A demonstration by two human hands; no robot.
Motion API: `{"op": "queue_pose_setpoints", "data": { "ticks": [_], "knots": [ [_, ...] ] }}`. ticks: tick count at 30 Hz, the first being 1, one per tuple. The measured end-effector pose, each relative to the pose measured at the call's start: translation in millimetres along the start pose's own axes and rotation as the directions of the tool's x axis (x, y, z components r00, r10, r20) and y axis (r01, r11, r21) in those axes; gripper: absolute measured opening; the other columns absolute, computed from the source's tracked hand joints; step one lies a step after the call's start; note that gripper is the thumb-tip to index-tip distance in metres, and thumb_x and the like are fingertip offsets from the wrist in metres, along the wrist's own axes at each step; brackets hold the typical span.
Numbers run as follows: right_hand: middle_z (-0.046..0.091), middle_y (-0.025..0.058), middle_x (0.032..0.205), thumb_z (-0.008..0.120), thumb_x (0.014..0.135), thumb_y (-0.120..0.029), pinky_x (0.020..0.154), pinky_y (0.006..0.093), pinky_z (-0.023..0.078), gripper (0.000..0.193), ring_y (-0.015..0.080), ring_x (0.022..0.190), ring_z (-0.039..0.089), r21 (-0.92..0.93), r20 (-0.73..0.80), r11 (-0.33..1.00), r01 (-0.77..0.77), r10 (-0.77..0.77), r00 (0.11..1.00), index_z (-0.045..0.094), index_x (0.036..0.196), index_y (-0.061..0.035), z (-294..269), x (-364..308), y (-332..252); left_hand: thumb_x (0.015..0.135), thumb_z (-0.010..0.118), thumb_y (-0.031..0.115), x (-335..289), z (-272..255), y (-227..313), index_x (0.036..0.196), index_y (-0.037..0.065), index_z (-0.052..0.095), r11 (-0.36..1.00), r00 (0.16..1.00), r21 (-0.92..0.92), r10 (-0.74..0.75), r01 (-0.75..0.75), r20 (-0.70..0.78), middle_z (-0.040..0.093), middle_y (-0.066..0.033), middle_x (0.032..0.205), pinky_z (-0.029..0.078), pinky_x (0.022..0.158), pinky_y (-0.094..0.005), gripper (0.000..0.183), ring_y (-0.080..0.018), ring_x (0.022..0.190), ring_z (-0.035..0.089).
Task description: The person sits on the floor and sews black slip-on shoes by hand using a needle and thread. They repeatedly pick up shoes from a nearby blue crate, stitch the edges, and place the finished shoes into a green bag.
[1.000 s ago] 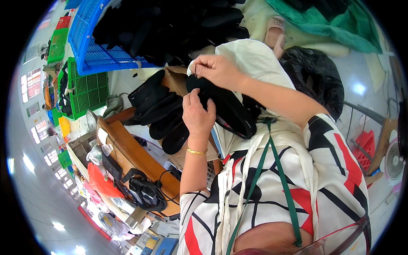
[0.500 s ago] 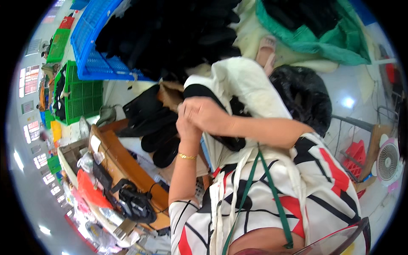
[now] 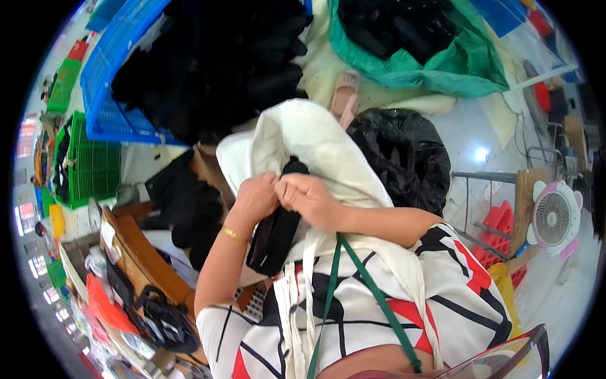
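Observation:
My left hand [image 3: 254, 197], with a gold bracelet at its wrist, and my right hand [image 3: 310, 201] meet over my lap. Between and beneath them lies a long black fabric piece that looks like a sock [image 3: 276, 237]. Its rounded end rises just past my knuckles, and the rest hangs slanting down toward my waist. The fingers of both hands are closed on its upper part, thumbs almost touching. A cream apron [image 3: 328, 136] is spread across my lap under the sock.
Ahead stand a blue crate [image 3: 104, 107] heaped with black pieces and a green sack [image 3: 404, 72] of more. A black plastic bag [image 3: 404, 161] sits right of my lap. More black pieces [image 3: 189, 202] lie by a wooden bench [image 3: 142, 259]. A fan [image 3: 555, 218] stands far right.
My hands have come apart from their overlapped clasp to sit side by side on the sock, nearer my body. The sock now slants between them. The whole view has shifted.

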State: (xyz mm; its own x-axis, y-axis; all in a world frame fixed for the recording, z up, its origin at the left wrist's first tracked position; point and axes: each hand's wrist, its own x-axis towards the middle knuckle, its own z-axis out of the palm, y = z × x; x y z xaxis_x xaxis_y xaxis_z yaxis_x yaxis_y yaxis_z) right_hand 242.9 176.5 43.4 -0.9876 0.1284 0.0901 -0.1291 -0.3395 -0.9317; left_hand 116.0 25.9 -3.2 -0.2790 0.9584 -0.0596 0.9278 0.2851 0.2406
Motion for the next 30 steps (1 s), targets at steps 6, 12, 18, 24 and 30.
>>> {"op": "queue_pose_setpoints", "data": {
  "ticks": [6, 12, 18, 24, 30],
  "knots": [
    [0.042, 0.0064, 0.071, 0.053, 0.101, -0.014, 0.060, 0.0294, 0.038, 0.027, 0.0163, 0.064, 0.040, -0.356, -0.003, 0.935, 0.002, -0.003, 1.000, 0.048, 0.077, -0.0018, -3.8, -41.8, -5.9, 0.085, 0.054, 0.014, 12.7, 36.2, 25.0, 0.096, 0.010, 0.058, 0.981, 0.997, -0.187, -0.038, 0.049, 0.063, 0.060, -0.0075, 0.088, 0.051, 0.067, -0.0429, 0.012, -0.0311, 0.082, 0.064],
    [0.052, 0.0048, 0.075, 0.058, 0.097, -0.011, 0.065, 0.0292, 0.042, 0.017, 0.0145, 0.069, 0.051, -0.354, -0.067, 0.931, 0.082, -0.113, 0.991, 0.056, 0.082, -0.0023, -31.0, -19.6, -2.9, 0.081, 0.060, 0.011, -2.9, 24.7, 29.7, 0.105, 0.009, 0.058, 0.965, 0.984, -0.194, -0.172, 0.179, 0.053, 0.064, -0.0102, 0.099, 0.052, 0.078, -0.0436, 0.025, -0.0337, 0.096, 0.062],
    [0.061, 0.0116, 0.078, 0.065, 0.089, -0.007, 0.064, 0.0353, 0.049, 0.005, 0.0293, 0.070, 0.060, -0.743, 0.094, 0.606, 0.285, -0.327, 0.940, 0.064, 0.087, -0.0022, -51.2, -14.7, -23.5, 0.082, 0.066, 0.017, -11.4, -23.5, 34.9, 0.101, 0.003, 0.065, 0.761, 0.929, -0.568, -0.371, 0.313, 0.016, 0.066, -0.0135, 0.092, 0.052, 0.074, -0.0374, 0.024, -0.0310, 0.082, 0.064],
    [0.056, 0.0111, 0.073, 0.066, 0.085, -0.005, 0.061, 0.0352, 0.046, 0.003, 0.0287, 0.066, 0.056, -0.728, 0.265, 0.511, 0.457, -0.406, 0.875, 0.064, 0.085, -0.0034, -34.1, -23.0, -23.5, 0.086, 0.069, 0.026, 6.2, -0.5, 49.3, 0.080, 0.001, 0.069, 0.445, 0.794, -0.670, -0.459, 0.594, 0.399, 0.064, -0.0075, 0.065, 0.047, 0.054, -0.0310, 0.026, -0.0207, 0.056, 0.057],
    [0.066, 0.0121, 0.080, 0.063, 0.091, -0.013, 0.068, 0.0326, 0.051, 0.013, 0.0185, 0.074, 0.065, -0.739, -0.161, 0.658, -0.145, 0.037, 0.986, 0.065, 0.093, -0.0007, -121.7, -31.7, -32.2, 0.085, 0.075, 0.019, -14.4, -6.6, 52.3, 0.081, 0.004, 0.066, -0.218, 0.719, -0.866, -0.487, 0.449, 0.496, 0.057, 0.0005, 0.067, 0.042, 0.048, -0.0239, 0.018, -0.0088, 0.053, 0.050]
  ]
}}
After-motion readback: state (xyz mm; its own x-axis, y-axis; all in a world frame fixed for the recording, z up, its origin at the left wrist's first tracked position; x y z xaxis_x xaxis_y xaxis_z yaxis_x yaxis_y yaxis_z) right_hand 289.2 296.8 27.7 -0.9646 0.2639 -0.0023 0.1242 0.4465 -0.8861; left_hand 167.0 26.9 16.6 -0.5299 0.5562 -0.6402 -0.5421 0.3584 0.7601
